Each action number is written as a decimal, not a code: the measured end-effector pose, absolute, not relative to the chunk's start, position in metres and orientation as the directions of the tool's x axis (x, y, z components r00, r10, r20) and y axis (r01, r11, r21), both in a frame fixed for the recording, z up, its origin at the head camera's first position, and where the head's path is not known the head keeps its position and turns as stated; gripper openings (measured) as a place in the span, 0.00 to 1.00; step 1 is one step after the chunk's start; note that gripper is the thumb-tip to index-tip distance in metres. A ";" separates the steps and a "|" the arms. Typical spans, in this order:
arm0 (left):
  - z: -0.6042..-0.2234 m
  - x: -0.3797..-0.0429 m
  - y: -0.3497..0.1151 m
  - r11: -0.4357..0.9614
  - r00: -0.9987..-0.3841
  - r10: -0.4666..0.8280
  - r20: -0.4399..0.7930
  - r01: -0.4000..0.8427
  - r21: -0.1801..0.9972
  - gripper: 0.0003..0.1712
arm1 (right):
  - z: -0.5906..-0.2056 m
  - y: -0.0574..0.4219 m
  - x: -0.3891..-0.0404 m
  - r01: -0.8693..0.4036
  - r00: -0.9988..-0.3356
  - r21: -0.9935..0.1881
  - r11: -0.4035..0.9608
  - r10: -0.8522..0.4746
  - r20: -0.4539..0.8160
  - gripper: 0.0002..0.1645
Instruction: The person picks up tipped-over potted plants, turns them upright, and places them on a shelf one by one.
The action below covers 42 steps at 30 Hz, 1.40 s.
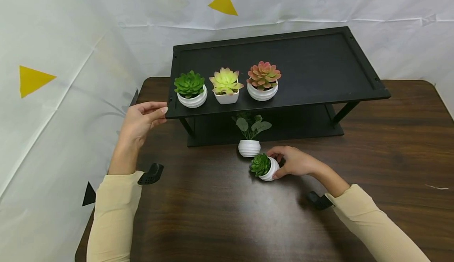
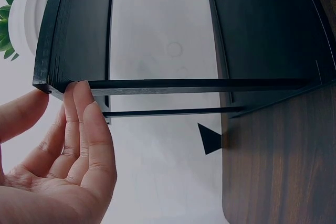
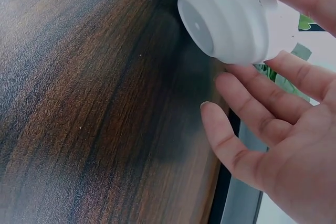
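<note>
White sheeting [image 1: 305, 2] backs the upper frame; dark wood-grain table [image 1: 205, 214] fills the lower. Watching remotely, I note the right hand [image 1: 296, 161], lower right of centre: grip spread to a pot's width, thumb and fingertips pinching a ribbed white pot with green succulent [image 1: 271, 170], tipped, leaves toward frame left. Contact with table: cannot tell. Left hand [image 1: 138, 122], left of frame: grip narrow, pinching a corner of the black two-tier shelf [image 1: 312, 65]. For clean handling, I'd pinch pot wall, not leaves; level it gently, clear of the leafy potted plant [image 1: 249, 148] just beside; steady the shelf lightly, sparing three potted succulents [image 1: 227, 90] on top.
</note>
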State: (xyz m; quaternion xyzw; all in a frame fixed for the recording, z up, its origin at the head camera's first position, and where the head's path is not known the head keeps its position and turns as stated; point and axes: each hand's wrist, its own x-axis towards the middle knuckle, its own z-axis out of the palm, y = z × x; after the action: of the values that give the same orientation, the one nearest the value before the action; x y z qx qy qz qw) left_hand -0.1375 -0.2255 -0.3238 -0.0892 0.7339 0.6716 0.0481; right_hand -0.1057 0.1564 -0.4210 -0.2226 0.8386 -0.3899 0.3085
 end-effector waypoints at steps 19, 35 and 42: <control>-0.325 -0.138 -0.226 0.089 -0.978 -0.065 -0.197 -0.202 0.975 0.19 | -0.425 0.162 -0.107 -0.110 -0.731 -0.807 0.580 -0.597 -0.330 0.40; -0.324 -0.138 -0.226 0.078 -0.977 -0.068 -0.202 -0.207 0.975 0.19 | -0.436 0.176 -0.107 -0.069 -0.767 -0.845 0.530 -0.570 -0.295 0.39; -0.324 -0.138 -0.225 0.089 -0.976 -0.085 -0.201 -0.209 0.974 0.18 | -0.440 0.177 -0.100 -0.029 -0.800 -0.883 0.469 -0.540 -0.260 0.40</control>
State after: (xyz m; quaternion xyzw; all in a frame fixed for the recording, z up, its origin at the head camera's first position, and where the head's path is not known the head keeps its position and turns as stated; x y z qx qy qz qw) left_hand -0.1379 -0.2251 -0.3237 -0.0998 0.7365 0.6675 0.0461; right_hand -0.0996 0.1770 -0.4400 -0.1745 0.8157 -0.4846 0.2634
